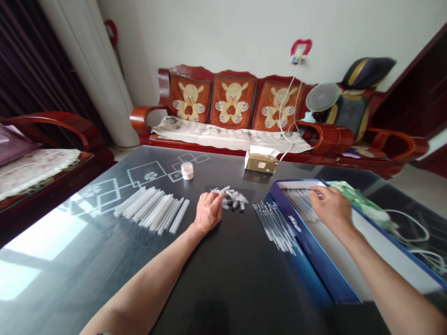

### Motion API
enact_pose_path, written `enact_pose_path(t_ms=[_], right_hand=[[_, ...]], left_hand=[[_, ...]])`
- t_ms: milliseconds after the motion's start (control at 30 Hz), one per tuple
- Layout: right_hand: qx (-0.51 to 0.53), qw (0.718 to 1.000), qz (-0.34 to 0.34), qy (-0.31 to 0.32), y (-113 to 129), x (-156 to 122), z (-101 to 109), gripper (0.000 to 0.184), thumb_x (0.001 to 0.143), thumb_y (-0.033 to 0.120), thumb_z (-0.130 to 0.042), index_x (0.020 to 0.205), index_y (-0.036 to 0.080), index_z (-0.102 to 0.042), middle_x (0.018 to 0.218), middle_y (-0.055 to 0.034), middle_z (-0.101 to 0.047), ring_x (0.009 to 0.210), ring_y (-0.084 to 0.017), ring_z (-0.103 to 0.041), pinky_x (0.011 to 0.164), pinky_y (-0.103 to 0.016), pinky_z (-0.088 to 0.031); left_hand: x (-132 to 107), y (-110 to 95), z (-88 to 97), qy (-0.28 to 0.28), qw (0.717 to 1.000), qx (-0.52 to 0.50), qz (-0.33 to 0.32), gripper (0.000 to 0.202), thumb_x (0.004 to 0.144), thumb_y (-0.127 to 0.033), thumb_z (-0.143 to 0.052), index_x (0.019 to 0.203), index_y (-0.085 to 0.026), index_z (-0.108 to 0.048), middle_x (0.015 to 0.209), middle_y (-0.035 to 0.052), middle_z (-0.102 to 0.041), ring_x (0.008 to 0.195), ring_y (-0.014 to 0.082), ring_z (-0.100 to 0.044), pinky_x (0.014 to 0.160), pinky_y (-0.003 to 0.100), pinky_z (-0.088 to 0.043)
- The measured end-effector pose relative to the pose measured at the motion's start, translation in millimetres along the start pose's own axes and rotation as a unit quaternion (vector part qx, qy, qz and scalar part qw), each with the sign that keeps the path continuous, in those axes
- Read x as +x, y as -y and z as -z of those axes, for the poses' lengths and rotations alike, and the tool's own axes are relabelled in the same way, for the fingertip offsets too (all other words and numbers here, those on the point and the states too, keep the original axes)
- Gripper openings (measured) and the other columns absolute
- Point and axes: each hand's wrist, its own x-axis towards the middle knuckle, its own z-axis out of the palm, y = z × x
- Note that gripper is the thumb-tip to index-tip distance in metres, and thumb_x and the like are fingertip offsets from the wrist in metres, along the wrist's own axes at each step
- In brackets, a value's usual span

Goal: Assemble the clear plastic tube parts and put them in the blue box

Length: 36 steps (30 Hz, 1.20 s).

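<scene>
My left hand [208, 213] rests on the dark tabletop, its fingertips at the edge of a small pile of short translucent plastic pieces [231, 198]. Whether it grips a piece is hard to see. My right hand [331, 208] reaches into an open blue-rimmed box [310, 237], over a row of thin clear tubes [300, 203]. More thin tubes [274, 226] lie loose beside the box. Left of my left hand, thicker translucent tubes [152, 210] lie side by side in a fanned group.
A small white jar [187, 170] and a cardboard box [261, 161] stand at the table's far side. White cables and a green packet [359, 200] lie right of the blue box. Beyond the table are a red wooden sofa [230, 102] and a small fan [323, 97].
</scene>
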Motion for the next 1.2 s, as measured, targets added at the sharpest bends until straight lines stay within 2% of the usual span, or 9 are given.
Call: enact_pose_path(t_ms=[100, 200, 300, 367, 433, 633, 800, 1000, 1200], right_hand=[[0.134, 0.984, 0.109, -0.048, 67, -33, 0, 0.021, 0.085, 0.024, -0.052, 0.094, 0.019, -0.070, 0.092, -0.0065, -0.069, 0.082, -0.019, -0.063, 0.079, -0.029, -0.047], [0.227, 0.961, 0.158, 0.009, 126, -75, -20, 0.021, 0.088, 0.021, -0.049, 0.095, 0.020, -0.068, 0.089, -0.0049, -0.068, 0.080, -0.016, -0.064, 0.075, -0.026, -0.048], [0.271, 0.948, 0.150, 0.072, 157, -106, -53, 0.023, 0.088, 0.019, -0.046, 0.096, 0.018, -0.067, 0.090, -0.0065, -0.067, 0.081, -0.017, -0.065, 0.077, -0.026, -0.049], [0.278, 0.948, 0.123, 0.089, 163, -116, -71, 0.023, 0.088, 0.018, -0.045, 0.095, 0.018, -0.067, 0.090, -0.0073, -0.067, 0.082, -0.018, -0.065, 0.078, -0.027, -0.049], [0.280, 0.951, 0.098, 0.091, 163, -119, -80, 0.022, 0.087, 0.018, -0.046, 0.093, 0.017, -0.067, 0.089, -0.0074, -0.067, 0.081, -0.018, -0.065, 0.077, -0.027, -0.048], [0.253, 0.957, 0.083, 0.114, 162, -117, -78, 0.022, 0.085, 0.017, -0.048, 0.091, 0.019, -0.069, 0.090, -0.0060, -0.068, 0.079, -0.018, -0.064, 0.073, -0.026, -0.046], [0.247, 0.959, 0.076, 0.120, 164, -118, -76, 0.021, 0.084, 0.016, -0.049, 0.090, 0.020, -0.069, 0.089, -0.0049, -0.068, 0.079, -0.017, -0.064, 0.073, -0.025, -0.044], [0.254, 0.957, 0.067, 0.119, 165, -117, -76, 0.021, 0.084, 0.015, -0.049, 0.089, 0.020, -0.069, 0.089, -0.0042, -0.068, 0.079, -0.016, -0.064, 0.072, -0.024, -0.044], [0.255, 0.957, 0.060, 0.126, 165, -117, -75, 0.021, 0.084, 0.015, -0.049, 0.089, 0.021, -0.069, 0.089, -0.0037, -0.068, 0.078, -0.016, -0.064, 0.071, -0.024, -0.043]], left_hand=[[2, -8, 3.7, 0.050, 0.999, 0.018, 0.006, 0.033, 0.088, -0.015, -0.043, 0.116, -0.020, -0.061, 0.095, 0.0076, -0.063, 0.082, 0.0195, -0.052, 0.078, 0.033, -0.041], [10, -12, 12.0, 0.142, 0.987, 0.057, 0.043, 0.035, 0.089, -0.016, -0.043, 0.119, -0.022, -0.060, 0.096, 0.0074, -0.063, 0.084, 0.0203, -0.054, 0.079, 0.033, -0.042], [23, -5, 29.9, 0.267, 0.951, 0.114, 0.104, 0.029, 0.089, -0.018, -0.043, 0.109, -0.020, -0.065, 0.094, 0.0085, -0.062, 0.087, 0.0208, -0.058, 0.079, 0.032, -0.045], [30, 6, 46.6, 0.339, 0.914, 0.159, 0.157, 0.026, 0.090, -0.019, -0.042, 0.094, -0.017, -0.067, 0.093, 0.0104, -0.062, 0.088, 0.0213, -0.061, 0.076, 0.031, -0.047], [32, 19, 63.7, 0.388, 0.881, 0.190, 0.192, 0.027, 0.091, -0.023, -0.041, 0.094, -0.016, -0.067, 0.096, 0.0117, -0.064, 0.089, 0.0226, -0.063, 0.074, 0.031, -0.049], [21, 49, 87.8, 0.459, 0.822, 0.220, 0.254, 0.024, 0.084, -0.031, -0.054, 0.093, -0.015, -0.070, 0.097, 0.0141, -0.069, 0.093, 0.0254, -0.066, 0.078, 0.032, -0.051], [18, 54, 86.6, 0.470, 0.814, 0.224, 0.259, 0.025, 0.083, -0.025, -0.051, 0.095, -0.013, -0.069, 0.097, 0.0159, -0.069, 0.094, 0.0278, -0.066, 0.078, 0.034, -0.051], [15, 36, 83.7, 0.462, 0.823, 0.235, 0.234, 0.032, 0.085, -0.010, -0.038, 0.105, -0.007, -0.062, 0.092, 0.0214, -0.065, 0.092, 0.0320, -0.065, 0.075, 0.041, -0.051], [17, 28, 84.0, 0.458, 0.829, 0.236, 0.216, 0.035, 0.086, -0.007, -0.034, 0.109, -0.010, -0.060, 0.096, 0.0187, -0.064, 0.092, 0.0306, -0.065, 0.076, 0.041, -0.050]])
